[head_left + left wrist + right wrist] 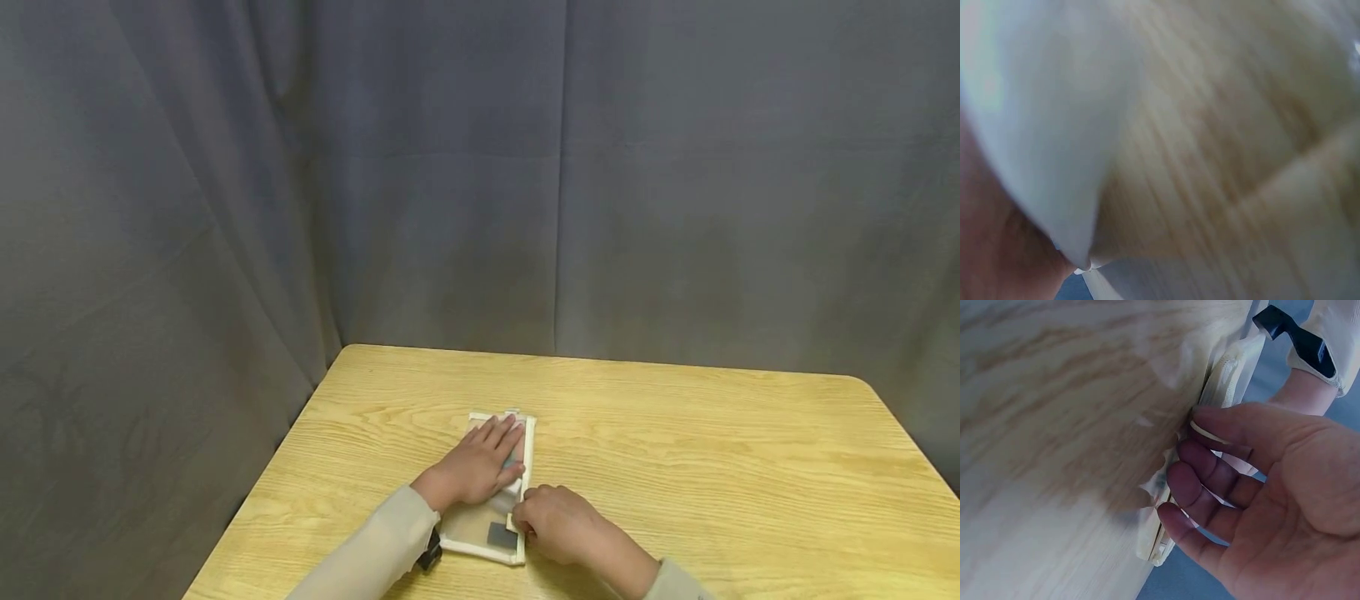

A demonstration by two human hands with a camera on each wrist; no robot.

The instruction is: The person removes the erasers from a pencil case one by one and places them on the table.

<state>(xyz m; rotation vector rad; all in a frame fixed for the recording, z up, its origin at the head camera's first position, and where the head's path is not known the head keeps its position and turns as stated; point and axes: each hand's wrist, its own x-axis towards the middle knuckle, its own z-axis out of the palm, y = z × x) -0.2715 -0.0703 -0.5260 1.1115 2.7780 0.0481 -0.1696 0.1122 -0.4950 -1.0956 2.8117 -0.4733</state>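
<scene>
A flat rectangular pouch (467, 546) with a see-through face and cream edging lies on the wooden table. Through its face show a dark grey rectangle and a bluish patch. My left hand (477, 468) lies flat across its upper part, fingers spread. At the pouch's right edge, near the lower corner, my right hand (558, 523) pinches a small cream tab between thumb and curled fingers. The right wrist view shows that right hand (1235, 469) against the pouch's cream edge (1225, 378). The left wrist view is blurred, mostly sleeve and wood grain.
The wooden table (697, 467) extends to both sides and behind the pouch. Grey curtains (450, 183) hang along its back and left. A black wrist device (430, 552) sits beneath the left sleeve, beside the pouch's lower left corner.
</scene>
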